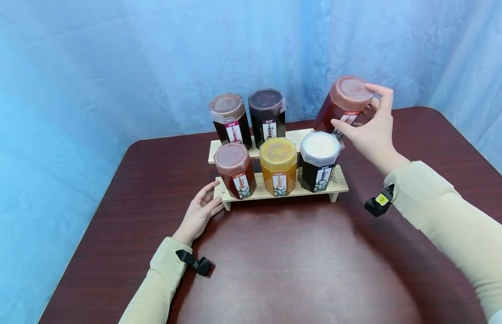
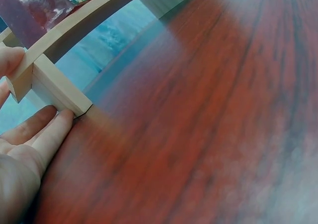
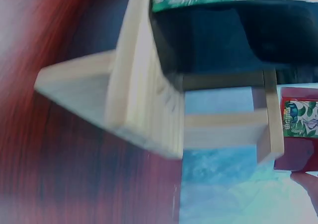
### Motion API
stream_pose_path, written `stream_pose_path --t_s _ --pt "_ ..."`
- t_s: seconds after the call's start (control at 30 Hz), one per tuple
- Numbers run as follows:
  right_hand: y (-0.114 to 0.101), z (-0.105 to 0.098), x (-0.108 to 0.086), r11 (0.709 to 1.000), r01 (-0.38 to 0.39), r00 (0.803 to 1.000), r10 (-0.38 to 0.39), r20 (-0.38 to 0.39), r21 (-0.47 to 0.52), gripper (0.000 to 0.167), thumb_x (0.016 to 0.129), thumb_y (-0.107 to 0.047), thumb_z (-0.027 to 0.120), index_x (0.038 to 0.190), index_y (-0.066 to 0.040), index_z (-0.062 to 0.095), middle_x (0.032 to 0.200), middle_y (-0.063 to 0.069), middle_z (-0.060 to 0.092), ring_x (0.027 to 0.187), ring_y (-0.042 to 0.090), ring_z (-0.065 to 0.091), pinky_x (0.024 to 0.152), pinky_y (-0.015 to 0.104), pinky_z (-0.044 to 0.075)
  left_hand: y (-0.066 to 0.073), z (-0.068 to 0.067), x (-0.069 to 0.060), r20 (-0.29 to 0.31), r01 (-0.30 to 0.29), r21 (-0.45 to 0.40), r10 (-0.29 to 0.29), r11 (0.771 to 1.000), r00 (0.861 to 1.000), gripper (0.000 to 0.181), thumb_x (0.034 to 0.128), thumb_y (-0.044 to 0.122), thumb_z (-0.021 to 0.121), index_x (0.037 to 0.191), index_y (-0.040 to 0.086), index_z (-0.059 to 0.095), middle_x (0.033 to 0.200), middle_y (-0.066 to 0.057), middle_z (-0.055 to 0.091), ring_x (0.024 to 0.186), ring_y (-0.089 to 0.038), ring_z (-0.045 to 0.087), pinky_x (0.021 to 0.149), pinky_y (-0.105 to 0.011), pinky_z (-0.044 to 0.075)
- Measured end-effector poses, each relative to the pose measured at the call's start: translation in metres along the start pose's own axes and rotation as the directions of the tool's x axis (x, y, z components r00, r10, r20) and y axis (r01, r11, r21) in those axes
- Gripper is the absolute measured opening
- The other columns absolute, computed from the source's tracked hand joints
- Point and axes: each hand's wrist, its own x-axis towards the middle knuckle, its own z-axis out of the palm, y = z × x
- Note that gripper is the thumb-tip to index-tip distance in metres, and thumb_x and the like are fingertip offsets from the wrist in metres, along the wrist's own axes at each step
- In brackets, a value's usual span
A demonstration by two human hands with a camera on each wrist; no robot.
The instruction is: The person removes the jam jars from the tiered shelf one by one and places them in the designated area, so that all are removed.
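Observation:
My right hand (image 1: pixel 374 130) grips a dark red octagonal jar (image 1: pixel 329 110), thumb on its side and fingers by its lid. The jar tilts over the right end of the upper tier of a pale wooden rack (image 1: pixel 257 196). Whether its base touches the wood cannot be told. In the right wrist view the red jar (image 3: pixel 298 157) shows beside the upper board. My left hand (image 1: pixel 197 217) touches the rack's left end. In the left wrist view, fairly straight fingers (image 2: pixel 55 132) rest against the rack's leg (image 2: pixel 62 87), with another fingertip at the board's end.
On the lower tier stand a red jar (image 1: pixel 235 168), a yellow jar (image 1: pixel 278 164) and a dark jar with a white top (image 1: pixel 320 157). Behind them are a brownish jar (image 1: pixel 230 118) and a blackish jar (image 1: pixel 268 112). Blue curtains (image 1: pixel 186 58) hang behind the dark red table (image 1: pixel 291 265).

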Motion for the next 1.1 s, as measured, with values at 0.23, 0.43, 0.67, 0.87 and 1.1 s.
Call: stream_pose_path --t_s 0.23,0.43,0.67,0.87,1.1 --pt "0.007 -0.014 -0.004 0.999 -0.007 0.998 0.01 -0.069 0.035 0.082 0.072 -0.003 0.078 0.135 -0.026 0.03 0.119 -0.006 0.055 0.099 0.008 0.059 0.079 0.014 0.048 0.002 -0.002 0.001 -0.002 -0.007 0.015 0.007 1.0 1.0 0.053 0.0965 0.002 0.049 0.146 0.006 0.03 0.121 -0.005 0.05 0.103 -0.008 0.059 0.087 -0.026 0.051" --pt "0.014 -0.022 -0.007 0.995 -0.038 0.99 0.051 -0.134 0.097 0.079 0.073 -0.002 0.076 0.134 -0.025 0.032 0.121 -0.003 0.055 0.103 0.012 0.057 0.081 0.015 0.047 0.002 -0.002 0.001 -0.009 0.001 0.019 -0.001 1.0 1.0 0.053 0.0966 0.002 0.049 0.146 0.007 0.03 0.121 -0.006 0.051 0.103 -0.008 0.059 0.088 -0.026 0.05" --pt "0.023 -0.039 -0.016 0.993 -0.058 0.98 0.076 -0.184 0.104 0.079 0.07 0.002 0.076 0.133 -0.023 0.034 0.122 -0.001 0.055 0.104 0.013 0.056 0.078 0.014 0.048 0.001 0.0 0.001 0.002 -0.006 0.024 0.006 1.0 1.0 0.052 0.0968 0.002 0.049 0.146 0.007 0.03 0.12 -0.005 0.051 0.104 -0.008 0.058 0.088 -0.027 0.05" --pt "0.035 -0.054 -0.024 0.993 -0.113 0.979 0.105 -0.175 -0.034 0.08 0.072 0.0 0.076 0.135 -0.024 0.033 0.123 -0.006 0.053 0.107 0.008 0.054 0.091 0.015 0.045 0.002 -0.001 0.001 0.003 -0.009 0.022 0.009 1.0 1.0 0.053 0.0969 0.001 0.048 0.146 0.007 0.03 0.121 -0.006 0.051 0.104 -0.008 0.059 0.088 -0.027 0.05" --pt "0.052 -0.069 -0.032 0.978 -0.161 0.978 0.141 -0.153 -0.132 0.082 0.073 -0.002 0.076 0.138 -0.027 0.033 0.126 -0.008 0.05 0.108 0.003 0.051 0.092 0.013 0.043 0.001 0.0 0.0 -0.005 0.0 0.016 0.0 1.0 1.0 0.052 0.0968 0.002 0.048 0.146 0.007 0.03 0.122 -0.007 0.05 0.104 -0.008 0.059 0.088 -0.026 0.05"
